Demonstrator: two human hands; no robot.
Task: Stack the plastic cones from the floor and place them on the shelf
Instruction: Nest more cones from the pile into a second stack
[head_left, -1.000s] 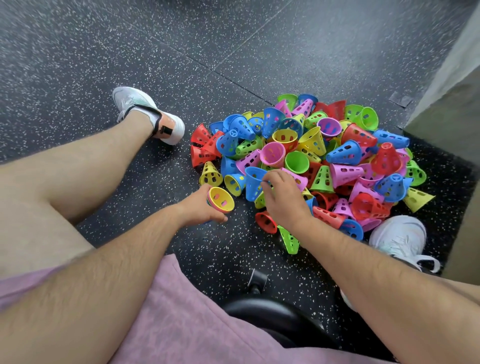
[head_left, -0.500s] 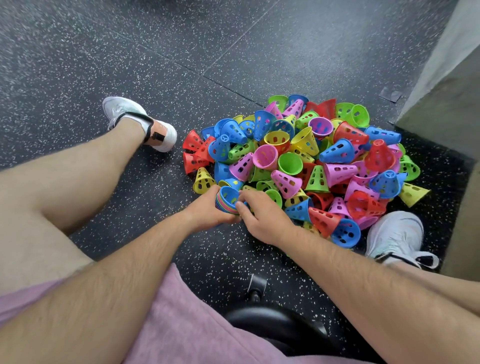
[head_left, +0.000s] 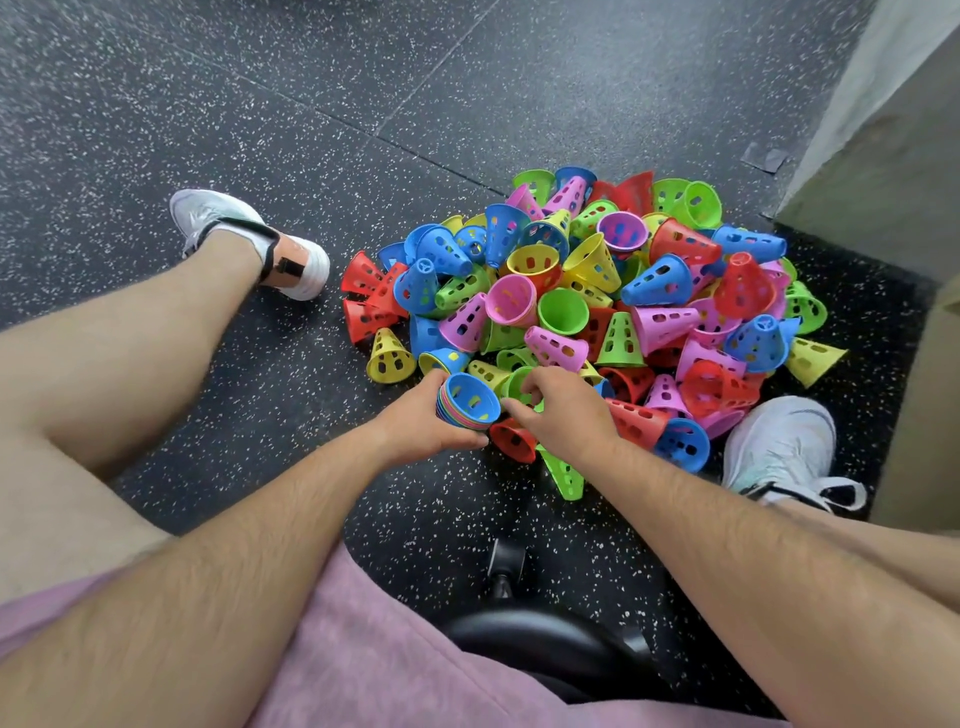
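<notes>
A heap of small perforated plastic cones (head_left: 597, 306) in red, blue, green, yellow and pink lies on the dark speckled floor. My left hand (head_left: 421, 423) grips a short stack of nested cones (head_left: 467, 402) lying on its side at the heap's near edge, a blue cone innermost with its mouth facing up. My right hand (head_left: 558, 410) rests just right of the stack, its fingers curled around the rim of a green cone (head_left: 519, 384) in the heap. No shelf is in view.
My left shoe (head_left: 249, 239) sits left of the heap and my right shoe (head_left: 779, 447) touches its near right side. A grey wall corner (head_left: 872, 156) stands at the right. A black stool seat and caster (head_left: 519, 613) are below me.
A blue cone went into the stack in my left hand, covering the yellow one. My right hand let go of it and moved right onto a green cone.
</notes>
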